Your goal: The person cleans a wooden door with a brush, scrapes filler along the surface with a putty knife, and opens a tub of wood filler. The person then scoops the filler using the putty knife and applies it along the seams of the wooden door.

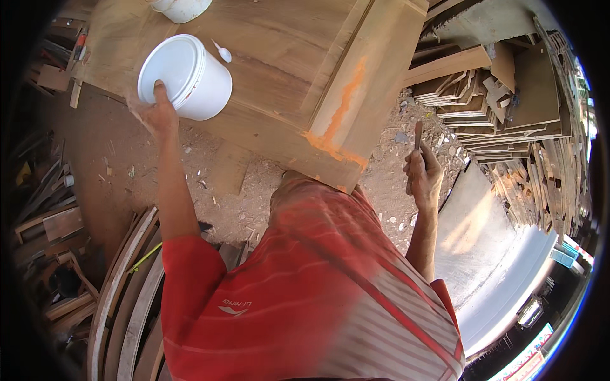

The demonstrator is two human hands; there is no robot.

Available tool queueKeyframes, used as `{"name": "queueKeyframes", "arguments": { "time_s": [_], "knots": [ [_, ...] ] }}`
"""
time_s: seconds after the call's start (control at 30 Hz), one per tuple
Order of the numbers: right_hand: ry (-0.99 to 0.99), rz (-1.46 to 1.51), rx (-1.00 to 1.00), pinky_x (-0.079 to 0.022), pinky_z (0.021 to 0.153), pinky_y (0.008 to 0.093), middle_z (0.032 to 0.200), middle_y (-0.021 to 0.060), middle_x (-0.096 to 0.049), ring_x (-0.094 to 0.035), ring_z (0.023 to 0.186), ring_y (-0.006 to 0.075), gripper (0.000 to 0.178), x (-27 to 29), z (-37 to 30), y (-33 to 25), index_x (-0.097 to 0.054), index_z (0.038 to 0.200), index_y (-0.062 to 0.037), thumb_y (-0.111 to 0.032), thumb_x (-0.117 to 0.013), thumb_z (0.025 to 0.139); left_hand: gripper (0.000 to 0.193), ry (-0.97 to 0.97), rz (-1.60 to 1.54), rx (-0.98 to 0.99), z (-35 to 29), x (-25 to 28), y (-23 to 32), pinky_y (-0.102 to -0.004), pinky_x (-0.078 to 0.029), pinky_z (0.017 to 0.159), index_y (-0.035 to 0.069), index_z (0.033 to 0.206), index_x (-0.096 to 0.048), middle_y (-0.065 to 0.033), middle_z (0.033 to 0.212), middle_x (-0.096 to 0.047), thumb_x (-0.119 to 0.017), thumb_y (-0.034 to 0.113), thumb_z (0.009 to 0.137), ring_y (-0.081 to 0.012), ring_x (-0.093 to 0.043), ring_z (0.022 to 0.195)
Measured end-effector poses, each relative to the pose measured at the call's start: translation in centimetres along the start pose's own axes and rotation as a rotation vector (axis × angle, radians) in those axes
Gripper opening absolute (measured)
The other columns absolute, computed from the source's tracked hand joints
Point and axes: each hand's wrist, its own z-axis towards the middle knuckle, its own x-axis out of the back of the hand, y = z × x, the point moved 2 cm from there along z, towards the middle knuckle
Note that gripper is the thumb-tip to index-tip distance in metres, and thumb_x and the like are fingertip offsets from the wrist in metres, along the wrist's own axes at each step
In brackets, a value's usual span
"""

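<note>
A white plastic bucket (pixel 213 89) with a white lid stands at the near left of a wooden panel (pixel 267 76). My left hand (pixel 159 117) grips the lid's near-left edge, thumb on top; its other fingers are blurred or hidden. Away to the right of the panel, my right hand (pixel 424 171) is closed around a narrow, flat brown tool (pixel 418 134) that points upward. Its exact kind does not show. Orange paste (pixel 343 111) is smeared along the panel's right part and across its near corner. Beyond the bucket lies a small white plastic spoon (pixel 222 52).
A second white bucket (pixel 181 7) is cut off at the top edge. Stacked boards (pixel 470 105) lie at the right beside a pale slab (pixel 473 228). Curved timbers (pixel 130 305) and wood scraps fill the lower left. The dirt floor (pixel 216 184) holds chips and stones.
</note>
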Motion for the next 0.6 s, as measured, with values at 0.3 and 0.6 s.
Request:
{"name": "queueKeyframes", "arguments": {
  "time_s": [0.3, 0.6],
  "knots": [
    [0.175, 0.158, -0.138, -0.037, 0.041, 0.0216, 0.08, 0.0024, -0.064, -0.047, 0.05, 0.0032, 0.036, 2.6, -11.2, 6.4, -0.067, 0.129, 0.0018, -0.027, -0.061, 0.108, 0.072, -0.256, -0.861, 0.858, 1.7, -1.1, -6.2, -0.0494, -0.041, 0.108, 0.004, 0.152, -0.048, -0.0134, 0.147, -0.057, -0.064, 0.048, 0.098, -0.0311, -0.058, 0.129],
    [0.119, 0.195, -0.215, -0.047, 0.052, 0.0252, 0.084, 0.0033, -0.066, -0.061, 0.067, 0.0086, 0.042, 8.4, -9.2, 9.2, -0.066, 0.134, 0.004, -0.028, -0.062, 0.106, 0.058, -0.064, -0.762, 0.993, -0.5, 0.4, -3.2, -0.0479, -0.044, 0.111, 0.007, 0.15, -0.049, -0.0094, 0.148, -0.054, -0.054, 0.046, 0.107, -0.0283, -0.056, 0.131]
  ]
}}
